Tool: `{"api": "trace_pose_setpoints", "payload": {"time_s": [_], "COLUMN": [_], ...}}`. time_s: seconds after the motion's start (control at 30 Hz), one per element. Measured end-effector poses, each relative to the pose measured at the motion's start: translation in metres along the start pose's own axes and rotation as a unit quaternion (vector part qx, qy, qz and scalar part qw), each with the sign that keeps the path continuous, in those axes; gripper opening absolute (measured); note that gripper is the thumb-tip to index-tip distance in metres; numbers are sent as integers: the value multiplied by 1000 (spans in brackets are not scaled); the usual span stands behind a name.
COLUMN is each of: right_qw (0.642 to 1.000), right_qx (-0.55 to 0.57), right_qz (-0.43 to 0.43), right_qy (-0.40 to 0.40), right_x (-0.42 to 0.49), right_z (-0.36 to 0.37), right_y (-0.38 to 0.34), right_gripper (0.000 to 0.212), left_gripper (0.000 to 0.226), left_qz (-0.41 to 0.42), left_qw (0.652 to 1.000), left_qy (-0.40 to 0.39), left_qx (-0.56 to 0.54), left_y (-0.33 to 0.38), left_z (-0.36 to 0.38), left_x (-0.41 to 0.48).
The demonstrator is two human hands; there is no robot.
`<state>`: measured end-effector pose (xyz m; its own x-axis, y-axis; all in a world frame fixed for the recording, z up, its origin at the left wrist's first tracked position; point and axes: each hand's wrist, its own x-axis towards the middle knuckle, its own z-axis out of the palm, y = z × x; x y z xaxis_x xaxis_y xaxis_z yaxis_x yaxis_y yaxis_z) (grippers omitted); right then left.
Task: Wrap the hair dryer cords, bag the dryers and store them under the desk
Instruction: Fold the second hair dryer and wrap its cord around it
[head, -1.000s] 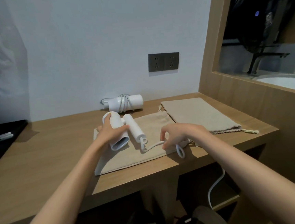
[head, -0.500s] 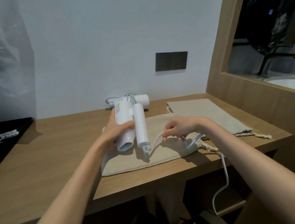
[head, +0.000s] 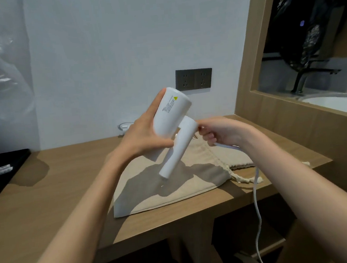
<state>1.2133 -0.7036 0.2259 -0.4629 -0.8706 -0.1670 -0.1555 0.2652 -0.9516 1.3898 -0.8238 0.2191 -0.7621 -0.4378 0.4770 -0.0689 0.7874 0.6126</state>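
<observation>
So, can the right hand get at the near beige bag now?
Probably, but not freely: the right hand grips the cord beside the hair dryer, so it must let go first. The bag lies just below, with nothing between.

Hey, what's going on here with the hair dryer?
A person holds a white hair dryer in the air above the desk. The left hand grips its barrel; the right hand pinches the cord beside the handle. The rest of the cord hangs over the desk edge, not yet wrapped. A beige drawstring bag lies flat underneath.
</observation>
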Motion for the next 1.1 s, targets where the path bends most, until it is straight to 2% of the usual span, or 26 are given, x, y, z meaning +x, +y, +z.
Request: {"api": "trace_pose_setpoints", "payload": {"time_s": [0.1, 0.27, 0.4, 0.53, 0.6, 0.77, 0.87, 1.03, 1.1], "right_qw": [998, 997, 983, 927, 908, 901, 903, 894, 880], "right_qx": [39, 9, -112, -255, -277, -268, -272, -265, -288], "right_qz": [-28, -62, -104, -209, -254, -301, -308, -331, -341], "right_qy": [29, 45, 100, 178, 184, 158, 128, 147, 161], "right_x": [-6, -15, -22, -29, -27, -22, -23, -21, -20], "right_z": [-5, -8, 2, 12, 17, 29, 35, 34, 32], "right_y": [-6, -14, -20, -19, -11, 19, 25, 28, 27], "right_gripper": [28, 23, 27, 27, 22, 6, 15, 16, 13], "left_gripper": [111, 112, 110, 113, 115, 124, 126, 134, 123], "left_qz": [6, 15, 17, -17, -26, -47, -63, -60, -81], "left_qw": [999, 996, 987, 993, 993, 989, 987, 983, 971], "left_qy": [18, 22, 35, 85, 106, 137, 141, 94, 71], "left_qx": [43, 85, 157, 78, 55, 20, -49, -145, -214], "left_y": [9, 11, 11, 4, 1, -4, -10, -19, -16], "left_z": [-2, 0, 11, 22, 27, 39, 47, 47, 39], "left_x": [0, -5, -11, -9, -9, -13, -13, -13, -14]}}
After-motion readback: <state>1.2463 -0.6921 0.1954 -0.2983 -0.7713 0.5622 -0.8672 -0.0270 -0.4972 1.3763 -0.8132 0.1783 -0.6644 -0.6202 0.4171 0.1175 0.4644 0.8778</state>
